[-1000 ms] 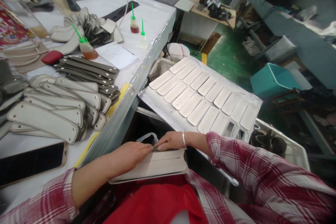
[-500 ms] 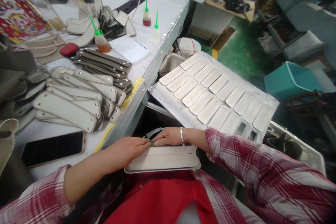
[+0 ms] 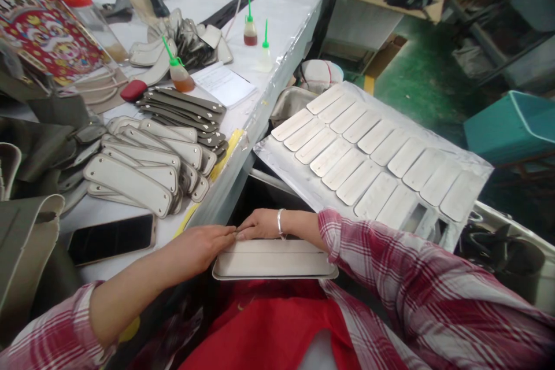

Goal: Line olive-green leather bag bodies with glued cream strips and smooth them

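Note:
A cream leather panel (image 3: pixel 277 265) with rounded corners lies in front of my red apron, a thin line running lengthwise along it. My left hand (image 3: pixel 211 244) grips its upper left edge, fingers together and pointing right. From the other side my right hand (image 3: pixel 261 224), with a silver bangle at the wrist, presses on the same edge, its fingertips meeting those of the left. Both hands are closed on the panel; what lies beneath the fingertips is hidden.
Left on the table are stacked pale strips with rivets (image 3: pixel 130 182), dark strips (image 3: pixel 182 107), a phone (image 3: pixel 111 239) and green-tipped bottles (image 3: pixel 180 75). To the right, a tilted board (image 3: pixel 277 153) carries rows of pale pieces. A teal bin (image 3: pixel 511 127) stands farther right.
My right hand has slid left along the panel's upper edge, and my left hand has shifted slightly left. The whole scene has also moved a little as the camera turned.

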### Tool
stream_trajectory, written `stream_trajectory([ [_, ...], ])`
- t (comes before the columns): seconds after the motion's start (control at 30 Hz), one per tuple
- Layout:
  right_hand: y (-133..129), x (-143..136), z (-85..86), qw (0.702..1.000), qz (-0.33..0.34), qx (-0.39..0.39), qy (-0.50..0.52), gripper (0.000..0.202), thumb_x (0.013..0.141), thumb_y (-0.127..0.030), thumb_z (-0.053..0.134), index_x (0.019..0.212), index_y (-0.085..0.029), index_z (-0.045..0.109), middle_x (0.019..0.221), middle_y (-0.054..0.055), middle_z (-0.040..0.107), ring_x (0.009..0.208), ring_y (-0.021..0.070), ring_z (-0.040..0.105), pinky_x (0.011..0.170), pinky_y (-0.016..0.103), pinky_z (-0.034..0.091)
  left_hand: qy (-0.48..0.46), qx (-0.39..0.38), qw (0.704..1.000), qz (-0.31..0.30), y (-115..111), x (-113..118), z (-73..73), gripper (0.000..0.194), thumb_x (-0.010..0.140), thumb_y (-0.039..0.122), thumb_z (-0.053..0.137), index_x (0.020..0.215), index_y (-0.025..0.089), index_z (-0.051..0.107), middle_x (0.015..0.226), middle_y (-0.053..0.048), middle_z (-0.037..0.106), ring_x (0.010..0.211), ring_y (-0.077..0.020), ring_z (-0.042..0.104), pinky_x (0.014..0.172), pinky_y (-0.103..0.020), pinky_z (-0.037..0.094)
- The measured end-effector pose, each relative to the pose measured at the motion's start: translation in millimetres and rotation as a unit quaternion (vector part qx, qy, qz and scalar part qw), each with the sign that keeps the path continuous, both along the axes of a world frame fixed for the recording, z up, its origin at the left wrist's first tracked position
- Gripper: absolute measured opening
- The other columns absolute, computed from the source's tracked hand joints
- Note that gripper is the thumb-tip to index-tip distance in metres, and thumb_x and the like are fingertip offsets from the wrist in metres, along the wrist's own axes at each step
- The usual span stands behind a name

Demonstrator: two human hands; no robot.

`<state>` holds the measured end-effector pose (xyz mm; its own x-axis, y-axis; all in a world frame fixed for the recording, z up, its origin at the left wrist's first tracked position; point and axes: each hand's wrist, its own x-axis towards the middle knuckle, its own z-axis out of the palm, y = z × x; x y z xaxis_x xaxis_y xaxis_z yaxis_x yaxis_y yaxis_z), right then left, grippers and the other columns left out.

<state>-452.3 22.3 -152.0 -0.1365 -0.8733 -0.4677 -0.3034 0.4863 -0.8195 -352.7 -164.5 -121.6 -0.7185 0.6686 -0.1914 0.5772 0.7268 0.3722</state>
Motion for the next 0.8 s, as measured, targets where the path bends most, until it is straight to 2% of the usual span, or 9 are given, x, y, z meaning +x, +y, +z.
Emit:
stream_trajectory([
  [0.17,65.0,-6.4,2.3,1.000,0.009,-0.006,0.026,0.038,0.085,-0.040,0.046,0.111,-0.019,0.063,0.100,0.003,0.066,0.088,0.0165,0.059,0.075,0.022,0.042,0.044,-0.038,0.998,0.009,14.0,10.1,-0.2,0.040,0.083,0.008,0.042,0.120,0.017,0.053,0.123,-0.011,0.054,0.109,-0.0193,0.053,0.093,-0.034,0.045],
  [0.27,101.8,-10.3,2.3,0.999,-0.007,0.000,0.048,0.038,0.084,-0.044,0.046,0.109,-0.020,0.064,0.100,0.003,0.066,0.088,0.0172,0.060,0.076,0.023,0.042,0.069,-0.050,0.996,0.004,17.6,13.4,-0.1,0.047,0.076,0.003,0.043,0.121,0.016,0.052,0.126,-0.011,0.051,0.112,-0.0199,0.051,0.096,-0.035,0.041],
  [0.4,120.6,-5.0,7.3,0.996,-0.055,0.029,0.070,0.037,0.083,-0.043,0.048,0.107,-0.021,0.065,0.103,0.003,0.066,0.093,0.0186,0.059,0.081,0.024,0.042,0.115,-0.089,0.989,0.009,30.0,15.6,7.5,0.040,0.074,0.005,0.044,0.111,0.012,0.058,0.118,-0.012,0.057,0.109,-0.0249,0.051,0.098,-0.044,0.036],
  [0.47,131.4,10.3,14.7,0.985,-0.123,0.001,0.120,0.034,0.082,-0.039,0.051,0.109,-0.022,0.064,0.108,0.004,0.064,0.100,0.0194,0.057,0.087,0.026,0.041,0.144,-0.075,0.986,0.028,46.2,20.5,11.6,0.032,0.078,0.009,0.044,0.106,0.012,0.060,0.116,-0.012,0.058,0.110,-0.0275,0.049,0.097,-0.049,0.034],
  [0.53,149.6,37.8,23.4,0.945,-0.239,-0.053,0.218,0.034,0.083,-0.036,0.051,0.113,-0.022,0.060,0.112,0.005,0.061,0.106,0.0195,0.053,0.092,0.030,0.039,0.157,-0.017,0.986,0.056,70.5,29.6,12.6,0.029,0.082,0.015,0.045,0.107,0.012,0.057,0.117,-0.011,0.056,0.111,-0.0269,0.047,0.096,-0.047,0.035],
  [0.6,171.4,74.4,30.1,0.880,-0.342,-0.096,0.317,0.035,0.083,-0.035,0.051,0.115,-0.022,0.057,0.113,0.006,0.059,0.106,0.0196,0.052,0.094,0.034,0.038,0.140,0.055,0.985,0.079,99.7,40.4,10.4,0.029,0.083,0.020,0.046,0.111,0.013,0.052,0.116,-0.011,0.055,0.107,-0.0235,0.048,0.093,-0.040,0.038],
  [0.63,181.1,93.3,31.4,0.854,-0.370,-0.106,0.351,0.035,0.083,-0.035,0.052,0.115,-0.021,0.057,0.112,0.007,0.059,0.106,0.0197,0.052,0.094,0.035,0.039,0.124,0.081,0.985,0.088,114.4,45.3,8.7,0.028,0.084,0.021,0.047,0.111,0.014,0.051,0.113,-0.011,0.056,0.103,-0.0222,0.050,0.090,-0.038,0.040],
  [0.73,197.1,138.9,25.2,0.821,-0.385,-0.125,0.404,0.032,0.080,-0.033,0.056,0.110,-0.021,0.058,0.110,0.009,0.057,0.104,0.0204,0.051,0.092,0.039,0.040,0.094,0.089,0.985,0.113,149.5,54.2,4.1,0.019,0.083,0.023,0.050,0.100,0.016,0.051,0.099,-0.008,0.058,0.093,-0.0216,0.051,0.080,-0.036,0.042],
  [0.8,196.3,153.8,15.0,0.806,-0.387,-0.140,0.424,0.026,0.081,-0.031,0.057,0.104,-0.021,0.059,0.109,0.009,0.058,0.104,0.0203,0.050,0.095,0.041,0.038,0.099,0.063,0.985,0.127,161.1,56.2,2.1,0.012,0.082,0.024,0.051,0.092,0.017,0.052,0.093,-0.006,0.058,0.090,-0.0221,0.050,0.076,-0.036,0.041],
])
